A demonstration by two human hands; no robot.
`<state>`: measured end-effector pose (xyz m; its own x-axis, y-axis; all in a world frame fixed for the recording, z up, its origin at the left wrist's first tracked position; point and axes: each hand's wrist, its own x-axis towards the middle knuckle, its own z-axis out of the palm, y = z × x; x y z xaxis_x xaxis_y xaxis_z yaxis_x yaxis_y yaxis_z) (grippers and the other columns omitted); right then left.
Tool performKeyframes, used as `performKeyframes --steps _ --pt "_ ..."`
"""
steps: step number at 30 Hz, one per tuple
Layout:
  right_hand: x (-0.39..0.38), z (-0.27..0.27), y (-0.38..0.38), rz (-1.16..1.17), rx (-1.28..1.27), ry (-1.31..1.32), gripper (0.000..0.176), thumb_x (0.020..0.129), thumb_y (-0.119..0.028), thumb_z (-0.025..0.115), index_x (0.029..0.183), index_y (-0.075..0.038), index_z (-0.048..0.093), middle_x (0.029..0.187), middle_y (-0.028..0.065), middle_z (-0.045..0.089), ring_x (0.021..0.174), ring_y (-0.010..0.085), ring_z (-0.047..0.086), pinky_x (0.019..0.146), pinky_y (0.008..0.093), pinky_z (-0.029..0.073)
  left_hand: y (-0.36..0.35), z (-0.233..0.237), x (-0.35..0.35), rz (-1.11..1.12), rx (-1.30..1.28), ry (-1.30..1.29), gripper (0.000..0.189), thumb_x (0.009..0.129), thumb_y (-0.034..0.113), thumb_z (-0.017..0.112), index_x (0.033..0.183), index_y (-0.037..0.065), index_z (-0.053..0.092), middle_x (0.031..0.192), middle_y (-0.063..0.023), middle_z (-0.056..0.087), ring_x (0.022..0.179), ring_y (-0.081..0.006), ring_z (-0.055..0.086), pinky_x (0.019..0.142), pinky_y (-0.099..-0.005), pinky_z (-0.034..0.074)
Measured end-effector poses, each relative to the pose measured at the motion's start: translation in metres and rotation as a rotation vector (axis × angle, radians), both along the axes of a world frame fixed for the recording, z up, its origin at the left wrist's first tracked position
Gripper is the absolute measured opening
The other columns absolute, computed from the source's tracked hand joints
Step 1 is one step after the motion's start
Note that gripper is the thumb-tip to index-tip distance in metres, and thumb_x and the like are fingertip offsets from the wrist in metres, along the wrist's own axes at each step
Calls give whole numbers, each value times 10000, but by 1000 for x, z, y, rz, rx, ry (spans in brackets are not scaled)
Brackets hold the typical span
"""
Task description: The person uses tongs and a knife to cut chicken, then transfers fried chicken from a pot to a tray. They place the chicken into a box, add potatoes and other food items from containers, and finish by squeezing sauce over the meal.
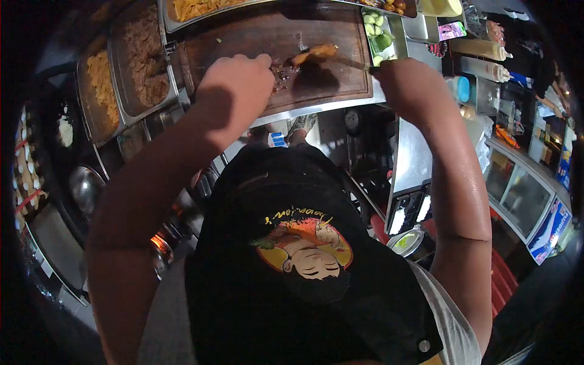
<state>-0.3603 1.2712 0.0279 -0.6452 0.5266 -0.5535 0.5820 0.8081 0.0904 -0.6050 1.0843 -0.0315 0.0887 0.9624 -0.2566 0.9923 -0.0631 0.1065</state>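
A dark wooden cutting board [243, 38] spans the top middle of the head view. My left hand [238, 82] is over its left part, fingers curled down, with small dark bits beside the fingertips; what it holds, if anything, is hidden. My right hand [409, 85] is closed around the handle of a knife [353, 62] at the board's right edge. The blade points left over the board. An orange-brown piece of food [315, 53] lies at the blade's far end, with a dark shadow below it.
Metal trays of shredded meat [146, 61] and yellow food [102, 85] stand left. Cucumber slices [378, 38] fill a tray at the right. Sauce bottles [483, 68] and a glass case [517, 182] are farther right. A flame [159, 243] glows lower left.
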Motion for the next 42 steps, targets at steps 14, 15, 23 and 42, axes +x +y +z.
performKeyframes --steps 14,15,23,42 --pt "49 -21 24 -316 -285 176 370 1084 -350 593 1217 -46 755 1057 247 762 1014 465 708 892 516 546 15 -13 9 65 106 -84 200 948 96 605 1113 49 708 1118 -109 647 1016 -308 713 856 -442 608" --pt "51 -23 24 -319 -284 178 370 1084 -350 593 1217 -46 755 1057 247 762 1014 465 708 892 516 546 20 -16 13 62 43 -58 261 947 75 602 1189 53 698 1157 -113 638 1055 -321 700 884 -442 603" --pt "40 6 14 -266 -87 76 349 1070 -363 596 1124 -70 777 1020 233 762 1003 452 712 878 541 554 32 -18 22 89 58 -11 151 932 75 607 1044 64 708 1100 -101 659 1031 -321 714 879 -456 603" --pt "-15 21 -23 -214 -72 -75 296 981 -160 528 1104 -92 788 1061 206 782 1000 409 757 876 541 601 41 -5 41 46 -4 -7 135 937 74 616 1030 37 706 1088 -124 665 1010 -326 715 872 -455 594"
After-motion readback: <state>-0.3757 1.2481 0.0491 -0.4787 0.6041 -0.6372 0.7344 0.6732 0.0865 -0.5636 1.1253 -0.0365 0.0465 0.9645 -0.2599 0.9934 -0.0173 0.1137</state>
